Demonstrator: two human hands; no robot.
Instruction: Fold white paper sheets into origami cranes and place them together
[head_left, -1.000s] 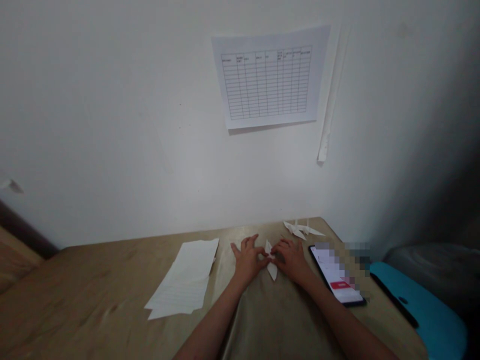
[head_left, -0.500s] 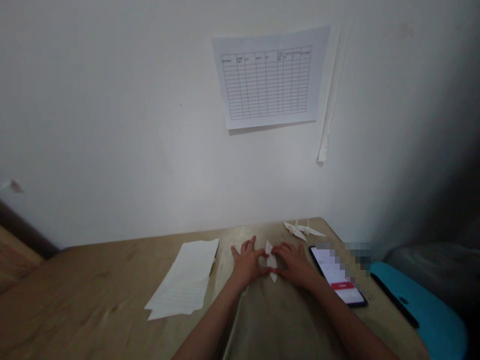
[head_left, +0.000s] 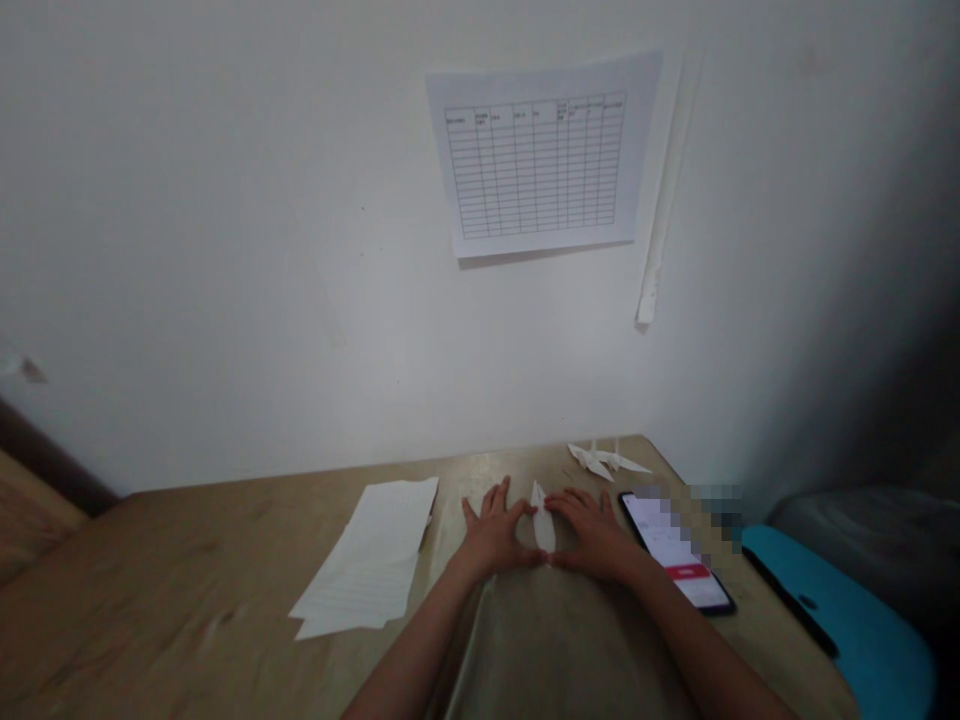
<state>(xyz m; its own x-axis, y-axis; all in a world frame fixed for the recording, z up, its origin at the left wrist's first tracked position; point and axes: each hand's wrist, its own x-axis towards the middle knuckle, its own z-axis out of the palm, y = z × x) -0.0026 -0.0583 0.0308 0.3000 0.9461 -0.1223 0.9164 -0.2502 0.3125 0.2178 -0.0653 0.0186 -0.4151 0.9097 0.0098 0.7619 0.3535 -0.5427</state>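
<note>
A narrow folded piece of white paper (head_left: 543, 528), pointed at its far end, lies on the table between my two hands. My left hand (head_left: 495, 535) holds its left edge, with thumb at the near end and index finger higher up; the other fingers are spread. My right hand (head_left: 589, 530) grips the right edge in the same way, its thumb close to the left thumb at the near tip. The near tip is partly hidden by the thumbs.
Loose white sheets (head_left: 375, 560) lie left of my hands. Folded paper cranes (head_left: 604, 460) sit at the back right. A phone (head_left: 686, 560) with a lit screen lies beside my right forearm. A blue chair-like object (head_left: 847, 620) stands past the table's right edge. A printed chart (head_left: 540, 170) hangs on the wall.
Both thumbs have slid toward me along the folded paper, down to its near tip. The index fingers stay near the upper part. Nothing else has moved noticeably.
</note>
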